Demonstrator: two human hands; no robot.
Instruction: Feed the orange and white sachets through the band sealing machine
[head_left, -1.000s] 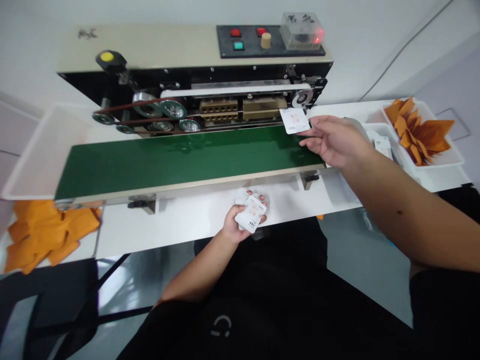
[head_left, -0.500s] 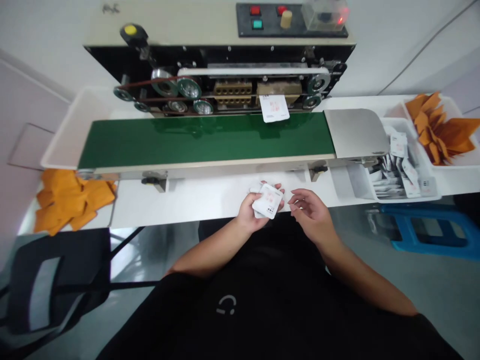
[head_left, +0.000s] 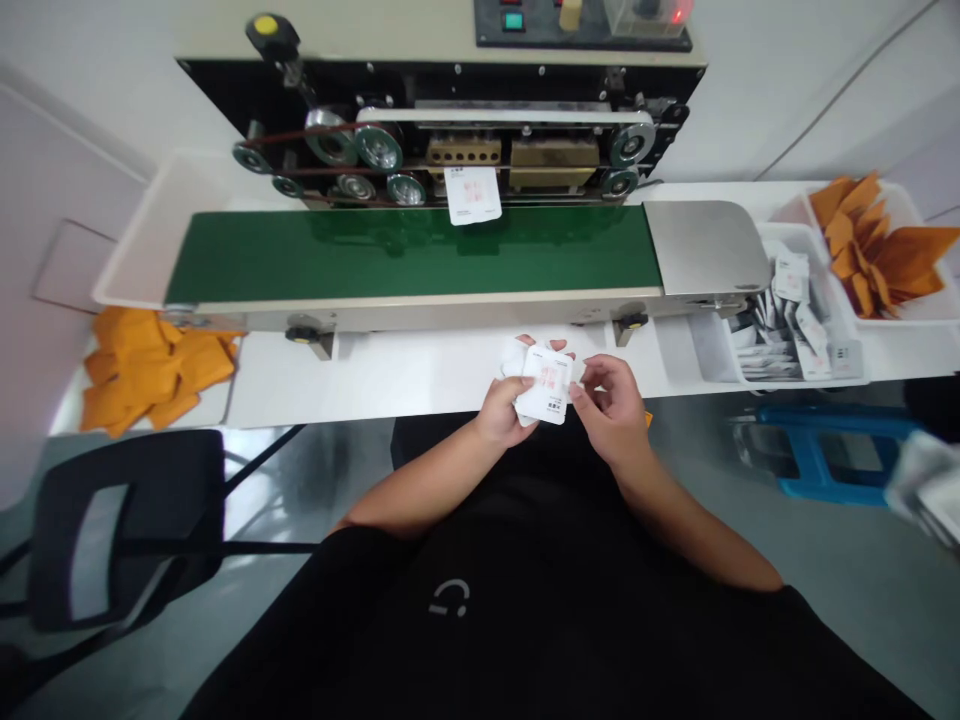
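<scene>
My left hand (head_left: 501,410) holds a small stack of white printed sachets (head_left: 544,385) above the white table edge. My right hand (head_left: 611,408) sits beside it, its fingertips pinching the stack's right edge. Farther off, a single white sachet (head_left: 472,195) lies flat on the green conveyor belt (head_left: 412,255) of a band sealer (head_left: 465,130), at the belt's back edge beside the sealing rollers and heater blocks.
A steel plate (head_left: 705,245) closes the belt's right end, next to a white bin (head_left: 829,290) of loose sachets. Orange pieces fill a white tray (head_left: 904,215) and lie piled at left (head_left: 157,365). A black chair (head_left: 127,530) and blue stool (head_left: 825,455) stand below the table.
The sachet on the belt has travelled left. My right hand has come back from the belt and now meets the stack. The view has tilted down and steadied.
</scene>
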